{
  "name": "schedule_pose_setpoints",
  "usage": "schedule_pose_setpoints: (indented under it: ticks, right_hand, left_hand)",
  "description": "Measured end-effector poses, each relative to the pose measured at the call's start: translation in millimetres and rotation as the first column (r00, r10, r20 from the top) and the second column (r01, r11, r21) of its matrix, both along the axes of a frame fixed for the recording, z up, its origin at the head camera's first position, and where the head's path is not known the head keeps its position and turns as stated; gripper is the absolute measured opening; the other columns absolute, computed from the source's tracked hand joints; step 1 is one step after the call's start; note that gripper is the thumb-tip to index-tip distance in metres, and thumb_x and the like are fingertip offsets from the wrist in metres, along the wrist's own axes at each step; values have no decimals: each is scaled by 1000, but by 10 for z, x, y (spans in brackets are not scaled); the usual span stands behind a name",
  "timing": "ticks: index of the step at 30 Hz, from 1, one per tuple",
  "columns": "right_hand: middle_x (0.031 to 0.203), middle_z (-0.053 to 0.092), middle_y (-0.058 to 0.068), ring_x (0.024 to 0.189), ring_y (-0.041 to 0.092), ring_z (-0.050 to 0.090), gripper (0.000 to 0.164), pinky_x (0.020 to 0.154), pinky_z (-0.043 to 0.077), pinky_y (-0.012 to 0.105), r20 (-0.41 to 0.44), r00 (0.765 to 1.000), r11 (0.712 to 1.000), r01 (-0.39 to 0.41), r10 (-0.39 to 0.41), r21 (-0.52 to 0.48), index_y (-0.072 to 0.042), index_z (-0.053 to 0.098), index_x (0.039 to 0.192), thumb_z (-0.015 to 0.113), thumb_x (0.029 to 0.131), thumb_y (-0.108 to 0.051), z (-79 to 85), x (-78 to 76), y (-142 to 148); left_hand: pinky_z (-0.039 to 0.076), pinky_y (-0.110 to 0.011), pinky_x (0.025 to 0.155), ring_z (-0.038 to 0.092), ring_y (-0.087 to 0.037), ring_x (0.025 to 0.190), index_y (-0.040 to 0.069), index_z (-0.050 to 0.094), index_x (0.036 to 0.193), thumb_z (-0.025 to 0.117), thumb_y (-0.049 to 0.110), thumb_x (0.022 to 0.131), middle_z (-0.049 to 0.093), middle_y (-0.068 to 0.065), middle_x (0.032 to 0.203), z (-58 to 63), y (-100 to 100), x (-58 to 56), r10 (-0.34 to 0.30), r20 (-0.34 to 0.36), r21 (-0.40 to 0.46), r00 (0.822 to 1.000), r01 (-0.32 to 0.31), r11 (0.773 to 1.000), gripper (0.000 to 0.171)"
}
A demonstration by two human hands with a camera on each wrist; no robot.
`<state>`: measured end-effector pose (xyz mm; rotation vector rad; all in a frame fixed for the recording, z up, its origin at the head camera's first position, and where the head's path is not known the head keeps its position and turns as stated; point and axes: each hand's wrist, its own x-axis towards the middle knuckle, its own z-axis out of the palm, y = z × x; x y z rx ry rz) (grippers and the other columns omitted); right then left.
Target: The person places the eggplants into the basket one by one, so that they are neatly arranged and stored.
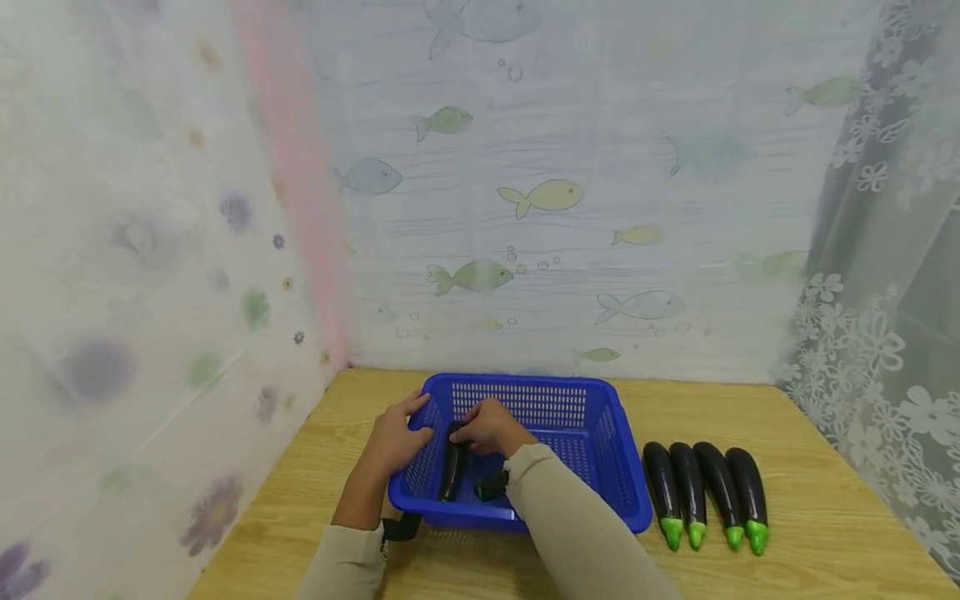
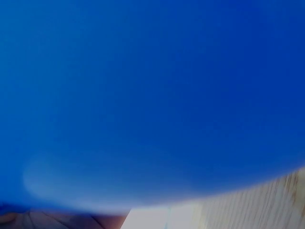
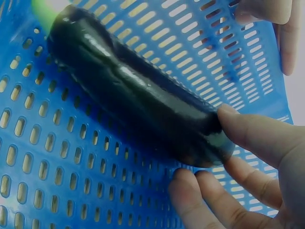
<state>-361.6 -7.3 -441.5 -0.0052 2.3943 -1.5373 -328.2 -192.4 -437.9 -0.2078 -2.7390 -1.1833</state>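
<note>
right hand (image 1: 491, 427): fingers (image 3: 257, 181) pinching eggplant (image 3: 138, 90) | eggplant: inside blue basket (image 1: 631, 467) | left hand (image 1: 393, 435): fingers gripping basket's rim (image 1: 397, 493)

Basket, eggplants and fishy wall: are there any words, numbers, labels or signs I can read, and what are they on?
None that I can read. The blue basket, the eggplant in the right hand and the four eggplants beside the basket show no writing. The wall covering shows only drawings.
</note>
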Motion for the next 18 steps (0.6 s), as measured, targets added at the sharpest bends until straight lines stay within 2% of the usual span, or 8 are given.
schedule_pose_setpoints:
  ticks: [13, 18]
  right_hand:
    - [96, 61, 10, 76, 28, 65, 52, 66, 55, 40, -44, 999, 999, -9, 11, 46, 0, 60, 115, 83, 71, -18, 54, -11, 25]
    - [99, 63, 11, 77, 24, 64, 53, 67, 54, 40, -150, 987, 989, -29, 50, 144, -1, 62, 115, 82, 72, -25, 114, 1, 80]
  left_hand:
    - [52, -40, 76, 45, -35, 129, 17, 50, 140, 65, 17, 78, 39, -1, 150, -6, -6, -13, -4, -7, 14, 1000, 4, 1000, 64]
    - [53, -38, 73, 46, -36, 129, 17, 50, 140, 66, 17, 79, 40, -2, 150, -15, -2, -28, -8, -11, 9, 1000, 8, 1000, 63]
